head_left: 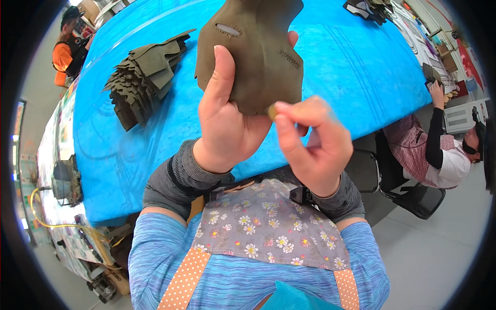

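Note:
My left hand (pixel 225 111) grips a dark olive, leather-like cut piece (pixel 253 67) by its near part, thumb on top and fingers underneath. The piece has a stitched oval slot toward its far left and a short row of stitching on its right. Close to its near edge, my right hand (pixel 318 142) pinches a small yellowish bit (pixel 272 111) between thumb and forefinger. What that bit is, I cannot make out. To the left, a fanned stack of similar olive pieces (pixel 147 77) lies on the blue-covered table (pixel 139 170).
A person in an orange top (pixel 63 54) is at the far left. Another person in a checked apron (pixel 411 142) sits at the table's right side, beside a black chair (pixel 421 201). More dark pieces (pixel 368 10) lie at the far right; a yellow cable (pixel 39 209) runs at left.

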### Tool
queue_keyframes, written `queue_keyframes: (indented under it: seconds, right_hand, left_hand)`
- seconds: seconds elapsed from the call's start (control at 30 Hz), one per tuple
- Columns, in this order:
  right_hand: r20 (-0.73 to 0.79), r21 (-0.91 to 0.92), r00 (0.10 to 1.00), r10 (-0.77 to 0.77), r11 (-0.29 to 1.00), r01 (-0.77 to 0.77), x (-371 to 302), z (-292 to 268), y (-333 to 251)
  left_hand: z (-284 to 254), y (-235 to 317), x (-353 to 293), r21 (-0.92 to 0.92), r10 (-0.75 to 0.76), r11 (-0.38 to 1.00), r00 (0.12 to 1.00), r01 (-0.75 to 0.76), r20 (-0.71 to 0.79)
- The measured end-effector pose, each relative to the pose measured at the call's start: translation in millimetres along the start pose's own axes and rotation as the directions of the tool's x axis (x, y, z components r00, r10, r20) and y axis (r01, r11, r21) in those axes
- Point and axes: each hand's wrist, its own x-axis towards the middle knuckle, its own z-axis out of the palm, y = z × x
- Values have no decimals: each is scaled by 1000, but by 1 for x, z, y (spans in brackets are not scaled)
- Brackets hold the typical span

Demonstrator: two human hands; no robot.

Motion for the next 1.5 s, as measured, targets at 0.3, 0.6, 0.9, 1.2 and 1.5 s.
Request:
queue_keyframes:
  seconds: [0.3,0.6,0.9,1.2,1.5]
  right_hand:
    - [122,88,985,123,987,-134,2,8,-1]
    - [-33,61,998,52,997,-50,-3,3,0]
    - [132,-16,988,74,997,-72,5,5,-2]
    - [247,3,967,66,998,-69,0,0,-4]
    - [-16,95,983,181,979,-178,8,3,-4]
  left_hand:
    - [-5,6,-3,60,12,998,1000,-12,2]
    - [0,2,0,48,8,999,1000,-9,22]
    - [-3,1,-4,28,19,999,1000,-18,-17]
    - [-6,0,-3,118,-15,993,1000,16,-8]
    - [-3,0,-4,14,4,1000,1000,-4,14]
